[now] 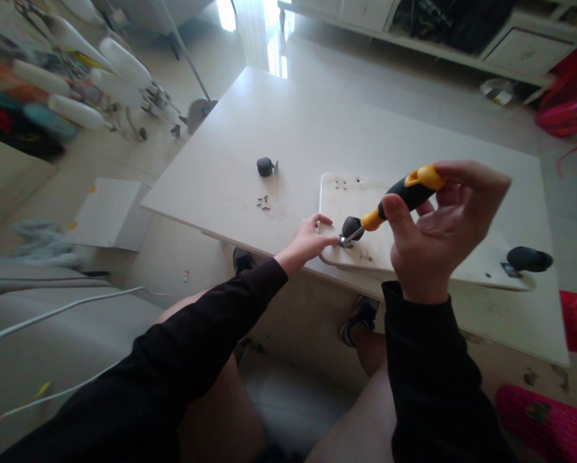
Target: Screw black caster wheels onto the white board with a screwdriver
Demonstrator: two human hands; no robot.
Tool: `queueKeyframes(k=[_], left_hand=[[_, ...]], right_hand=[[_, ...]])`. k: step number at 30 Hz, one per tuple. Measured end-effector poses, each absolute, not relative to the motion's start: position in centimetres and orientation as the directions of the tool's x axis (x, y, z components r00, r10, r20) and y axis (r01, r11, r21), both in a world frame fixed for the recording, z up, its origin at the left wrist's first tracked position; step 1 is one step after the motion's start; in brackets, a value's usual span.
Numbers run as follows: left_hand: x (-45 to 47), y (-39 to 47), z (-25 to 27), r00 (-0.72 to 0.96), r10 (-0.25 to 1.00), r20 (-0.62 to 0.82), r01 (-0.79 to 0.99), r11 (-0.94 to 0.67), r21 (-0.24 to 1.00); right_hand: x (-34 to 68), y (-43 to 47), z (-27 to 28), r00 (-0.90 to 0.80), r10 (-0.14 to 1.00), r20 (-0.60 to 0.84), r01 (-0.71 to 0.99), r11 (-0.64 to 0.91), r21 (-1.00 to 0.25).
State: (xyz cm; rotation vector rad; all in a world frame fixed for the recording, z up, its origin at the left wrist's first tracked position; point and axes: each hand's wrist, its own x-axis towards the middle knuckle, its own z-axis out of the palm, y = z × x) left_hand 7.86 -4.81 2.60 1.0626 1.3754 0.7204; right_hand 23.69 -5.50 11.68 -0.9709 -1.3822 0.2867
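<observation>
My right hand (442,225) is closed around the yellow and black handle of a screwdriver (406,193). The shaft slants down to the left, its tip at the metal plate of a black caster wheel (352,228) on a white board (334,199). Beside that plate is my left hand (314,239), fingers apart, one over the board's left edge and another touching near the screwdriver tip. Whether a screw sits under the tip is too small to tell. Another caster (528,259) stands at the board's right end.
The board lies on a white table (211,154). A loose caster (265,167) and several small screws (264,204) are left of it. Beyond the table stand a low cabinet (346,13) and a rack (124,83). A white box (107,212) is on the floor at left.
</observation>
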Motion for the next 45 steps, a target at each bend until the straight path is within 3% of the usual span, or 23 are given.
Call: queueKeyframes(k=[5, 12, 18, 25, 29, 37, 42, 45], left_hand=[[7.9, -4.8, 2.2, 0.115, 0.911, -0.396, 0.184, 0.372, 0.91], [7.9, -4.8, 2.4, 0.115, 0.911, -0.397, 0.148, 0.379, 0.913], [7.8, -4.9, 2.2, 0.12, 0.91, -0.398, 0.146, 0.38, 0.913], [7.7, -4.9, 2.8, 0.121, 0.902, -0.415, 0.17, 0.393, 0.904], [7.7, -4.9, 2.8, 0.119, 0.904, -0.41, 0.184, 0.385, 0.904], [7.7, -4.9, 2.3, 0.122, 0.909, -0.398, 0.186, 0.373, 0.909], [7.8, -4.9, 2.3, 0.12, 0.912, -0.393, 0.191, 0.367, 0.91], [7.8, -4.9, 2.6, 0.12, 0.911, -0.396, 0.201, 0.368, 0.908]], right_hand=[[23.3, -5.8, 11.9, 0.086, 0.715, 0.694, 0.248, 0.659, -0.71], [23.4, -5.4, 12.0, 0.189, 0.7, 0.688, 0.35, 0.607, -0.714], [23.2, -5.8, 12.7, 0.023, 0.755, 0.655, 0.254, 0.629, -0.735], [22.9, -5.3, 12.4, 0.222, 0.694, 0.685, 0.329, 0.608, -0.723], [22.7, -5.6, 12.6, 0.131, 0.765, 0.631, 0.218, 0.599, -0.771], [22.6, -5.6, 12.9, 0.189, 0.719, 0.669, 0.352, 0.586, -0.73], [22.8, -5.2, 12.6, 0.103, 0.722, 0.685, 0.228, 0.653, -0.722], [23.1, -4.9, 12.2, 0.087, 0.723, 0.685, 0.242, 0.652, -0.718]])
